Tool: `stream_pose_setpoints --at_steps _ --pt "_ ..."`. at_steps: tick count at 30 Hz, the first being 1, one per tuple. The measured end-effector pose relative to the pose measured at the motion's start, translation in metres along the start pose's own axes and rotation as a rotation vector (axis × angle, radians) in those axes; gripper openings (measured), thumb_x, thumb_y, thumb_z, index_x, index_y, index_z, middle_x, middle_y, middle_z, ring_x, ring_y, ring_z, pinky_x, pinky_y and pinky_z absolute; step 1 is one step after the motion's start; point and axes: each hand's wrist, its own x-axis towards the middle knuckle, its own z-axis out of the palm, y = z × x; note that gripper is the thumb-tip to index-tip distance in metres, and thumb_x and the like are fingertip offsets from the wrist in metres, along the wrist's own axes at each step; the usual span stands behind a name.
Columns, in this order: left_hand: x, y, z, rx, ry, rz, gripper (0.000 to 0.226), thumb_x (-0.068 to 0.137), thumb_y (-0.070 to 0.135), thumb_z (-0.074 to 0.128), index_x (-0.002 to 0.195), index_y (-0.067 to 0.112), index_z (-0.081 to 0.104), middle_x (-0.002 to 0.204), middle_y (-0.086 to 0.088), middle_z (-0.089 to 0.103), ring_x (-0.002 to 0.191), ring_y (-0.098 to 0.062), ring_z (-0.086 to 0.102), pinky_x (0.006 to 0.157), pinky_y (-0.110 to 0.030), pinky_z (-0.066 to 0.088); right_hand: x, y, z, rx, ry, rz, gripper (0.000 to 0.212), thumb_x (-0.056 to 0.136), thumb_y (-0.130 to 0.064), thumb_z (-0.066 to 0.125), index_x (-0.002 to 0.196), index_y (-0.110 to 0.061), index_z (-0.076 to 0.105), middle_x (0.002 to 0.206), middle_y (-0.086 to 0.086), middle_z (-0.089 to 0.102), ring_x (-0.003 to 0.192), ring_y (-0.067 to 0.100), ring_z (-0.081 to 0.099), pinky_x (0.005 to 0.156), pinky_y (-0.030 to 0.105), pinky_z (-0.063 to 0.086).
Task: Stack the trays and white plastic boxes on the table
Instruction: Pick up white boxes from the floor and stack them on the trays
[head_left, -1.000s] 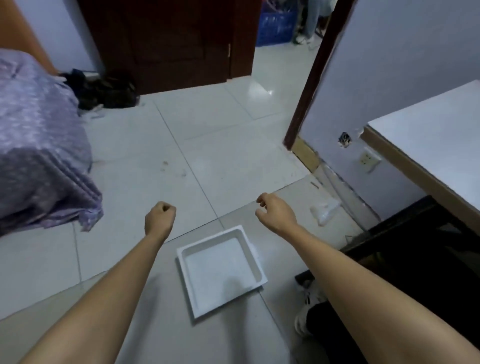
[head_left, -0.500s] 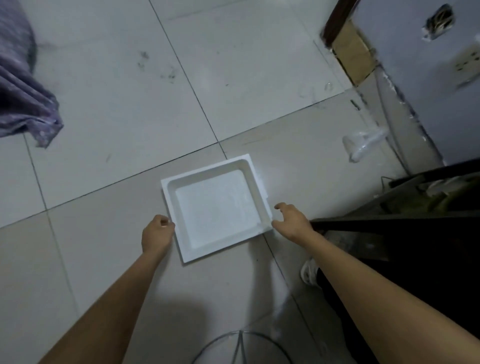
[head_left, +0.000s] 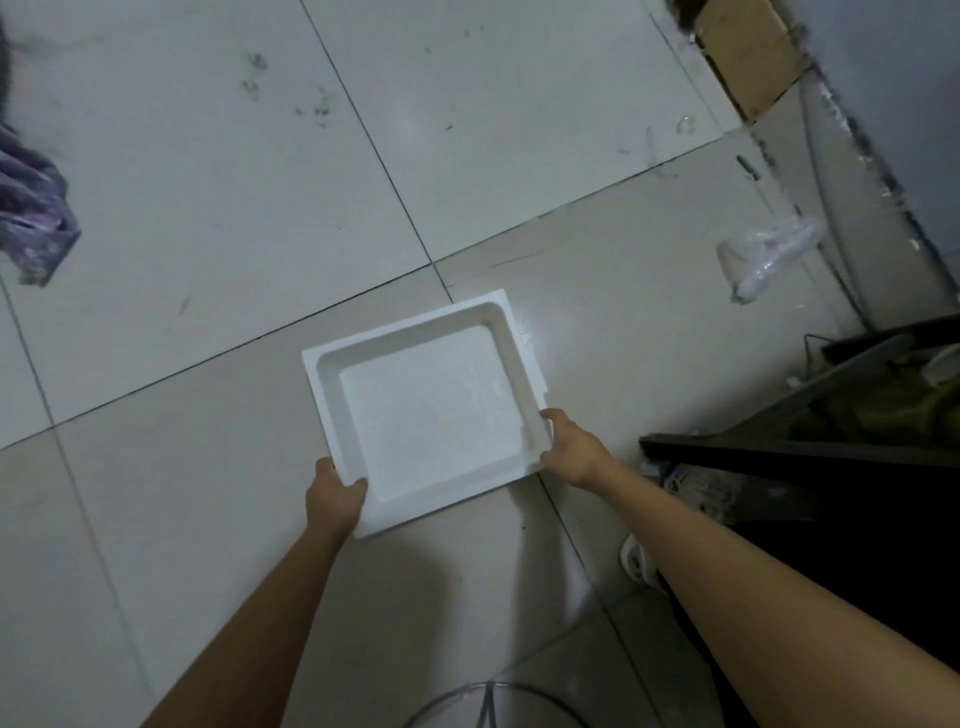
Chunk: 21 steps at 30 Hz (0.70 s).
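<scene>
**Lifting the white tray off the floor**

Shallow white rectangular plastic tray, open side up and empty, lying on the pale tiled floor, skewed to the tile joints. Gripped at its two near corners. No counter in view, and no white plastic boxes either.

Left hand closed on the near-left corner, thumb hooked over the rim into the tray, remaining fingers out of sight beneath the edge. Right hand closed on the near-right corner, fingers curled along the side wall and rim. Both forearms stretched forward and down from the bottom of the view, elbows nearly straight, wrists roughly level with each other.

Best done as an even lift: both corners raised together, tray kept flat. Probably light but broad, and held only along the near side, so the far edge likely to droop or drag on the tile; a slide of the hands further along the side walls before carrying would steady it. Worth keeping clear of the dark furniture frame just to the right and the crumpled clear plastic wrapper beyond. Whether the tray has left the floor yet: cannot tell.
</scene>
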Motion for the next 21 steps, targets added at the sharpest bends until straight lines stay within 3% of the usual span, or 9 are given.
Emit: stream_pose_setpoints --at_steps 6,12,16,21 --pt "-0.002 0.001 -0.011 -0.013 0.053 0.059 0.04 0.08 -0.003 0.05 0.12 -0.003 0.046 0.114 -0.025 0.06 0.105 -0.04 0.058 0.089 -0.043 0.047 -0.006 -0.004 -0.004 0.155 0.04 0.035 0.064 0.088 -0.008 0.05 0.146 -0.021 0.026 0.138 0.013 0.048 0.121 0.033 0.051 0.103 0.042 0.044" --pt "-0.017 0.018 -0.025 0.007 0.072 0.078 0.04 0.083 -0.007 0.049 0.122 -0.002 0.044 0.116 -0.024 0.06 0.105 -0.04 0.058 0.088 -0.041 0.048 -0.029 -0.013 -0.017 0.305 0.075 0.023 0.068 0.086 -0.003 0.053 0.145 -0.027 0.027 0.135 0.007 0.048 0.113 0.03 0.056 0.091 0.034 0.048" --pt "-0.029 0.043 -0.042 0.022 0.127 0.12 0.041 0.081 -0.009 0.05 0.121 -0.003 0.046 0.114 -0.025 0.061 0.102 -0.04 0.059 0.082 -0.037 0.046 -0.047 -0.025 -0.039 0.343 0.105 -0.007 0.071 0.085 -0.004 0.055 0.145 -0.027 0.027 0.131 0.009 0.05 0.113 0.03 0.056 0.097 0.039 0.049" --pt "-0.053 0.082 -0.067 -0.008 0.232 0.178 0.036 0.077 -0.007 0.053 0.112 -0.004 0.048 0.105 -0.028 0.063 0.093 -0.041 0.061 0.076 -0.041 0.05 -0.081 -0.049 -0.071 0.481 0.214 -0.025 0.068 0.086 -0.004 0.055 0.145 -0.027 0.03 0.113 0.004 0.049 0.103 0.024 0.054 0.088 0.034 0.05"
